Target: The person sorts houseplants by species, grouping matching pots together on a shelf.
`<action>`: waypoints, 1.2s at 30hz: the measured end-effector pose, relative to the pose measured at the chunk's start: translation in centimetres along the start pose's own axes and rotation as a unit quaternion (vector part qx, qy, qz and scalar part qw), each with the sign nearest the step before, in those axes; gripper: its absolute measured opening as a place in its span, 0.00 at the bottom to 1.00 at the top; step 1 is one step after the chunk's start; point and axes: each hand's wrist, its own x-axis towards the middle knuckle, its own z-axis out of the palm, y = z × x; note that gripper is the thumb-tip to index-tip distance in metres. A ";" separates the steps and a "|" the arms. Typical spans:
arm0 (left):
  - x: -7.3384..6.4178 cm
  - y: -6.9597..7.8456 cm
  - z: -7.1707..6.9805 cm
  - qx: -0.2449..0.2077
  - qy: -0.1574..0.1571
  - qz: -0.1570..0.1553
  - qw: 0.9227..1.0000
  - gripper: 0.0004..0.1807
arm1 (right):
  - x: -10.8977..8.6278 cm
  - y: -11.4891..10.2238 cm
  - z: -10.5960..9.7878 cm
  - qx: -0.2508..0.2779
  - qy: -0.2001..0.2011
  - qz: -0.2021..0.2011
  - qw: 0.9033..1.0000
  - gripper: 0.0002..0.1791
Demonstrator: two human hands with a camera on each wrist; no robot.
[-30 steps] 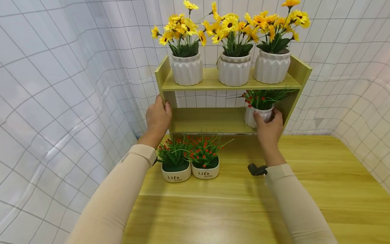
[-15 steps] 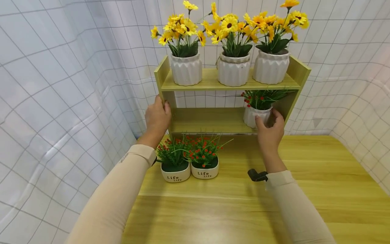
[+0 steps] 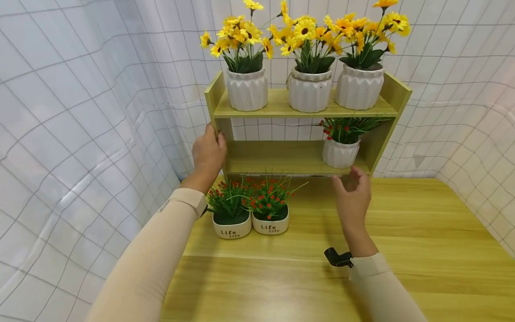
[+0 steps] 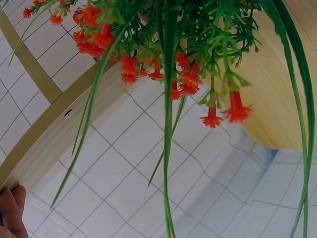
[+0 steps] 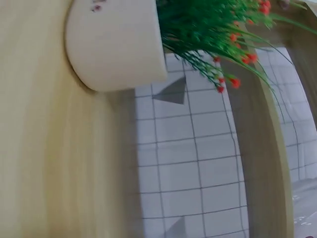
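Observation:
My left hand grips the left side panel of a two-tier wooden shelf. In the left wrist view its fingertips show against the panel's edge. A ribbed white flowerpot with red flowers and grassy leaves stands at the right end of the lower tier. Just in front of and below that pot is my right hand, thumb and fingers apart, holding nothing. Two cream flowerpots marked "Life", one on the left and one beside it, stand on the table with red flowers.
Three ribbed white pots of yellow flowers, left, middle and right, line the upper tier. The wooden table extends to the right. A white checked curtain surrounds the table.
My right hand has let go of the ribbed flowerpot on the lower tier and drawn back down toward me. The pot stays in place. The left hand keeps its grip on the shelf.

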 end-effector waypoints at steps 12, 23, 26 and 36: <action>0.1 0.1 -0.1 0.000 0.003 -0.004 1.000 0.15 | -3.1 2.2 0.2 -0.019 -0.060 0.036 0.997 0.36; 0.1 0.1 -0.1 0.002 0.001 -0.004 1.000 0.15 | -5.1 3.7 1.6 -0.021 -0.158 0.020 0.987 0.39; 0.1 0.2 -0.1 0.003 -0.002 -0.005 1.000 0.15 | -5.6 3.8 2.0 -0.024 -0.178 0.028 0.983 0.39; 0.0 0.1 0.0 0.004 0.001 -0.002 1.000 0.15 | -6.6 4.6 3.1 -0.026 -0.240 0.052 0.969 0.40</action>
